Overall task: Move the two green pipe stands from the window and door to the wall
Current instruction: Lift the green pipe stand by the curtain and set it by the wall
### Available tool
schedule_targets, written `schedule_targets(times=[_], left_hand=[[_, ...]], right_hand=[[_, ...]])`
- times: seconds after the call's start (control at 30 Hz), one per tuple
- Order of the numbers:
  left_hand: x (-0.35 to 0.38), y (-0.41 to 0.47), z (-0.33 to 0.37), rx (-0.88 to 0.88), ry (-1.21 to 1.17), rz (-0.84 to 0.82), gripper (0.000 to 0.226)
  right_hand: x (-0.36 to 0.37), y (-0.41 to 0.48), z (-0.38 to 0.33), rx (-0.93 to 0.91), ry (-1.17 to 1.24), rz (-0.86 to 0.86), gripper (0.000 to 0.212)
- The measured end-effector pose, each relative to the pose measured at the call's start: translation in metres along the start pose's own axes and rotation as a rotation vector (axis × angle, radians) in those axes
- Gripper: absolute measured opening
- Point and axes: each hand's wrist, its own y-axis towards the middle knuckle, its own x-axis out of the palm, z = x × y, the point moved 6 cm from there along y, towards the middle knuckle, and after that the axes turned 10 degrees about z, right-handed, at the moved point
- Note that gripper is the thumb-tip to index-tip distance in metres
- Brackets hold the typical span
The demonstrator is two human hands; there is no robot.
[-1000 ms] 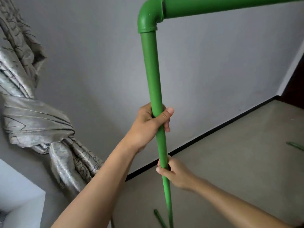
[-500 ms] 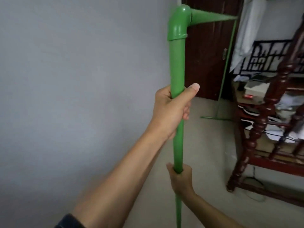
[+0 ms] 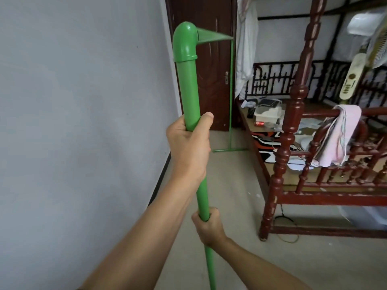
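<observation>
Both hands grip the near upright of a green pipe stand, which stands close in front of the camera beside the grey wall on the left. The left hand holds the upright at mid height, fingers wrapped around the pipe and clamped on it, thumb pressed along the right side of the pipe and pointing upward. The right hand holds the same upright lower down, fingers closed fully around it; the pipe emerges from the top of the fist and continues below it to the bottom edge of the view. The upright leans slightly, its top tilted toward the left. At the top an elbow joint turns the pipe into a horizontal bar that runs away from the camera toward the dark wooden door. At the far end of that bar a thin green upright drops to a crosswise foot that appears to rest on the floor just in front of the door. Whether the near foot touches the floor cannot be told, as it lies out of view. To the right stands a red-brown wooden bed frame with turned posts, a pink cloth draped over its rail and assorted items on its platform.
</observation>
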Motion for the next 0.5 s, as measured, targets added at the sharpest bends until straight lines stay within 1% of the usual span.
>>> schedule_targets(times=[0.1,0.27,0.4,0.5], left_hand=[[0.013,0.032,-0.017,0.007,0.008,0.021,0.020],[0.041,0.089,-0.050,0.002,0.026,0.054,0.030],[0.064,0.128,-0.070,0.010,0.042,0.061,0.021],[0.081,0.155,-0.086,0.011,0.040,0.054,0.023]], right_hand=[[0.009,0.039,0.007,-0.007,-0.002,-0.021,0.037],[0.021,0.111,0.020,0.005,0.007,-0.069,0.033],[0.026,0.163,0.026,-0.008,-0.043,-0.114,0.033],[0.030,0.200,0.029,-0.017,-0.066,-0.131,0.033]])
